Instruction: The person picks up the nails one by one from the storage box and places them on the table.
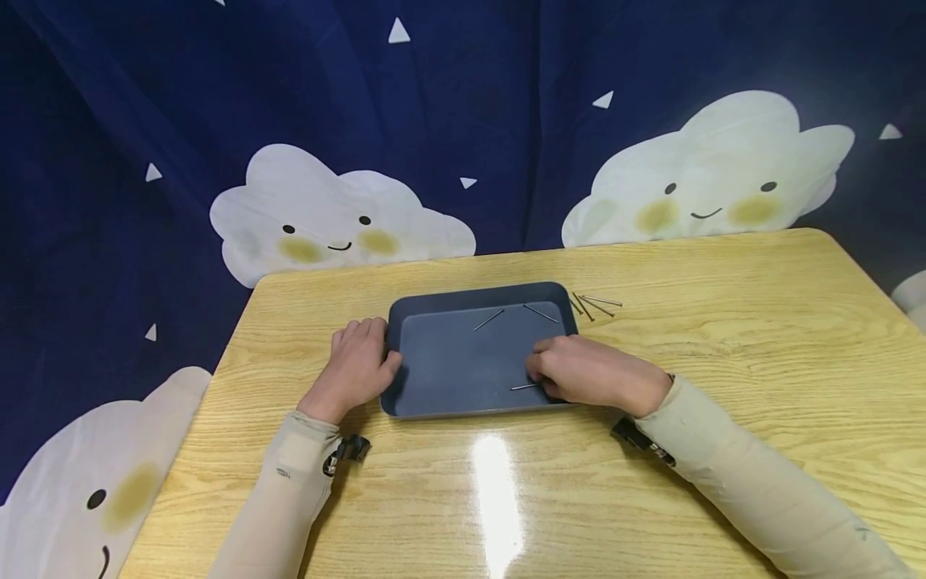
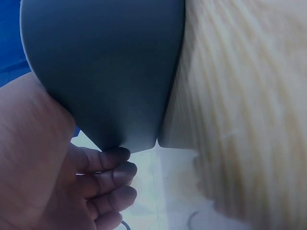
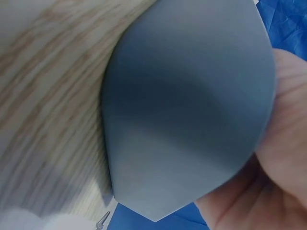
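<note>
A shallow dark grey tray (image 1: 463, 366) lies on the wooden table. My left hand (image 1: 356, 363) grips its left side, thumb over the rim and fingers along the outer wall; in the left wrist view the fingertips (image 2: 122, 175) curl by the tray wall (image 2: 105, 72). Over the tray's near right corner, my right hand (image 1: 589, 371) has its fingers curled down inside, pinching a thin metal nail (image 1: 522, 388) that sticks out to the left. Two more nails lie toward the tray's far side, one near the middle (image 1: 489, 319) and another (image 1: 541, 313) farther right. The tray wall (image 3: 187, 110) hides the right fingertips in the right wrist view.
Several loose nails (image 1: 597, 305) lie in a small cluster on the table, just outside the tray's far right corner. A dark blue cloth with printed clouds (image 1: 340, 213) hangs behind the wooden table (image 1: 760, 338).
</note>
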`<state>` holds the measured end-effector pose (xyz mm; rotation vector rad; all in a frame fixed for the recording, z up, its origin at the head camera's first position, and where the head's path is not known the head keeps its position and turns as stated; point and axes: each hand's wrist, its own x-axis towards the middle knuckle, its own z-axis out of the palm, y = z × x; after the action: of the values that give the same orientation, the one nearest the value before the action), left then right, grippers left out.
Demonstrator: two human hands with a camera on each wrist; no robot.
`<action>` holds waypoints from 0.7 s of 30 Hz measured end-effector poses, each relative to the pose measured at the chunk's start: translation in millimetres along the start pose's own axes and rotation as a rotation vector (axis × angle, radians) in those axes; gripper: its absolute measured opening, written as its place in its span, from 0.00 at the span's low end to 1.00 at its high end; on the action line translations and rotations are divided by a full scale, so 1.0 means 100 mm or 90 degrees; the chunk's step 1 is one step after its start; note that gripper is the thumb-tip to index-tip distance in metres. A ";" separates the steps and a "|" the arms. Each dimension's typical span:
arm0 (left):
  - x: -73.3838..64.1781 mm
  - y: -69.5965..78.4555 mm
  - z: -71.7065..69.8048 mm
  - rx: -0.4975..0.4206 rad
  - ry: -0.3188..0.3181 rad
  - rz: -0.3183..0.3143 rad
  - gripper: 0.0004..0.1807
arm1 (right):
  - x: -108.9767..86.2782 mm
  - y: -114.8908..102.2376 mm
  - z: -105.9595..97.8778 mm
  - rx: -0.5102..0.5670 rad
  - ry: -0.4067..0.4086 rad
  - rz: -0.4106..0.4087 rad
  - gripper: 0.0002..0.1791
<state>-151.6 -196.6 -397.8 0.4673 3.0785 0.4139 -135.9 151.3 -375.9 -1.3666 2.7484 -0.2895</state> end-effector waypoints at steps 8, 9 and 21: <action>0.04 0.01 -0.05 -0.002 0.000 0.005 0.18 | 0.01 0.01 -0.02 -0.014 0.015 -0.004 0.11; 0.05 0.01 -0.06 -0.003 0.000 0.006 0.18 | 0.01 0.01 -0.02 -0.015 0.016 -0.002 0.11; -0.02 0.02 -0.02 0.003 0.000 -0.006 0.19 | 0.03 0.00 0.06 -0.001 0.024 -0.013 0.12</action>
<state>-148.9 -196.2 -395.1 0.4533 3.0812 0.4060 -136.7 148.3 -382.1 -1.4045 2.7680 -0.3172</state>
